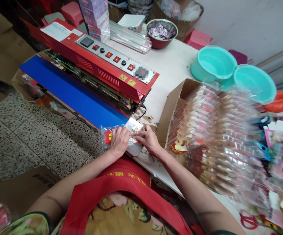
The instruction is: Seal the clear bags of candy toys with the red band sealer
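Single view, worn on person's head, facing forward and steeply down. Left hand (120,142) and right hand (148,138) sit near, just off frame centre toward 6 o'clock. Wearer's red apron (95,189), nearest lens, lies around 6 o'clock. Red machine (95,60) stretches away toward 10; wall (241,23), farther off, at 2. Table (166,68) edge slants toward 5.

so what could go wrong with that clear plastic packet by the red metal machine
The right hand could get pinched or burned near the red metal machine: its red switches glow and it bears yellow warning labels. The clear plastic packet, which the left hand holds, might crease or slip.
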The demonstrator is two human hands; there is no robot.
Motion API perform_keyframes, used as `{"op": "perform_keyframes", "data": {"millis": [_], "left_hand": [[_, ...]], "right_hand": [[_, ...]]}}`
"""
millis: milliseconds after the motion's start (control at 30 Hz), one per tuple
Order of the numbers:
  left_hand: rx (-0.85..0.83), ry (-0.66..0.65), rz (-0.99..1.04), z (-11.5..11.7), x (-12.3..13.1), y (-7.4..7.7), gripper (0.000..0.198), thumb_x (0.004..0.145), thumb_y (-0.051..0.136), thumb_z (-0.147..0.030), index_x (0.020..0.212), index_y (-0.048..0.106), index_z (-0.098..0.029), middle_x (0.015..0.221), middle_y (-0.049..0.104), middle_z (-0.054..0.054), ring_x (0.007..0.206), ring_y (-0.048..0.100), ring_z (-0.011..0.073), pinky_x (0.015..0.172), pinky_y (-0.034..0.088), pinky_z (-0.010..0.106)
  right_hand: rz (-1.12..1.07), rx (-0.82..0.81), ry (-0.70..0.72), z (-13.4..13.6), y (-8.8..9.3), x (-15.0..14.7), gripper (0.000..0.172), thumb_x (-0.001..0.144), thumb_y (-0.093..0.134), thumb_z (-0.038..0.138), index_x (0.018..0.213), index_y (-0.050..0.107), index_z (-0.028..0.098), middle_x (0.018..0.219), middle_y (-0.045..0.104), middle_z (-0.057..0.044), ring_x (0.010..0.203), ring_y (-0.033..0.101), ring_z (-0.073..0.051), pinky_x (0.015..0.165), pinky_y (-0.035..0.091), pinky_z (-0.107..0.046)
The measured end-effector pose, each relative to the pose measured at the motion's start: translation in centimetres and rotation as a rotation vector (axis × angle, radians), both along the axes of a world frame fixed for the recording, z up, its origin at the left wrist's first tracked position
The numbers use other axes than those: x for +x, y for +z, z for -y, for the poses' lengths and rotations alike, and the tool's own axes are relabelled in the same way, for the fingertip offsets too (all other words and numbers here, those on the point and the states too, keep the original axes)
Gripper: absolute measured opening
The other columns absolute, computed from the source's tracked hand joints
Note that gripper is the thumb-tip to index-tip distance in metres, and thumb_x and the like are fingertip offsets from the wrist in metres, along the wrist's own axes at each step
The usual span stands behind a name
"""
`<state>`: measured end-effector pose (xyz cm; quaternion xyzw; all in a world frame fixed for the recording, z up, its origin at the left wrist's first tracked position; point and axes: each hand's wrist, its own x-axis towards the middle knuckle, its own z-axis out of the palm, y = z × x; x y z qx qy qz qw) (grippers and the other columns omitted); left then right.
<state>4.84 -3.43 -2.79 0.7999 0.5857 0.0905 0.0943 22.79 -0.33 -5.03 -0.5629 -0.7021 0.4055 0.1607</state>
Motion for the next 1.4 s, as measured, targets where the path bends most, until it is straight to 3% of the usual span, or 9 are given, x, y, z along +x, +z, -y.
{"op": "perform_keyframes", "data": {"millis": [400,533,667,833,1067,1133,1400], "left_hand": [[-0.014,0.040,0.049,-0.5,-0.3,0.3,0.021,0.095,0.046,-0.030,0.085,0.063,-0.022,0.096,0.065,0.004,0.094,0.049,0.0229,0.081,0.030,0.040],[-0.051,0.065,0.137,-0.7,-0.9,0.4,0.017,0.093,0.051,-0.033,0.087,0.065,-0.024,0.098,0.065,0.002,0.095,0.050,0.0222,0.082,0.031,0.038],[-0.062,0.101,0.200,-0.7,-1.1,0.3,0.015,0.089,0.057,-0.036,0.089,0.066,-0.025,0.100,0.066,0.001,0.096,0.051,0.0215,0.082,0.032,0.037],[-0.050,0.103,0.209,-0.5,-1.0,0.2,0.014,0.089,0.058,-0.035,0.090,0.067,-0.025,0.102,0.066,0.001,0.096,0.052,0.0213,0.083,0.033,0.037],[-0.024,0.090,0.201,-0.4,-0.9,0.2,0.013,0.090,0.057,-0.033,0.091,0.066,-0.024,0.102,0.066,0.001,0.095,0.051,0.0212,0.082,0.032,0.037],[-0.023,0.087,0.202,-0.4,-0.9,0.2,0.013,0.090,0.057,-0.034,0.092,0.066,-0.024,0.102,0.066,0.001,0.095,0.051,0.0212,0.082,0.032,0.037],[-0.023,0.006,0.185,-0.5,-1.6,0.8,0.014,0.090,0.056,-0.033,0.091,0.066,-0.023,0.101,0.065,0.003,0.093,0.051,0.0212,0.080,0.032,0.036]], "right_hand": [[0.156,0.098,0.064,0.0,1.1,-1.3,0.015,0.087,0.060,0.034,0.090,0.067,0.022,0.092,0.044,-0.004,0.081,0.050,-0.018,0.063,0.039,-0.027],[-0.002,0.117,0.070,-0.4,0.5,-0.9,0.009,0.086,0.059,0.028,0.086,0.064,0.021,0.089,0.043,-0.003,0.081,0.049,-0.017,0.069,0.041,-0.028],[-0.192,0.119,0.098,-1.3,0.7,1.4,0.005,0.083,0.060,0.022,0.079,0.064,0.019,0.084,0.042,-0.002,0.078,0.048,-0.016,0.071,0.042,-0.028],[-0.163,0.080,0.190,-2.5,2.3,3.6,0.009,0.084,0.060,0.023,0.078,0.065,0.018,0.085,0.045,-0.003,0.078,0.048,-0.016,0.070,0.043,-0.028],[-0.159,0.045,0.245,-3.0,3.1,3.2,0.008,0.082,0.067,0.026,0.078,0.069,0.020,0.084,0.048,-0.003,0.078,0.051,-0.016,0.071,0.043,-0.029],[-0.196,0.023,0.209,-2.6,2.7,3.1,0.010,0.080,0.069,0.030,0.081,0.072,0.021,0.082,0.050,-0.003,0.078,0.051,-0.017,0.071,0.043,-0.030],[-0.348,-0.066,-0.170,-0.1,1.0,1.6,0.017,0.076,0.070,0.037,0.075,0.071,0.020,0.072,0.056,-0.001,0.067,0.050,-0.015,0.062,0.040,-0.029]]}}
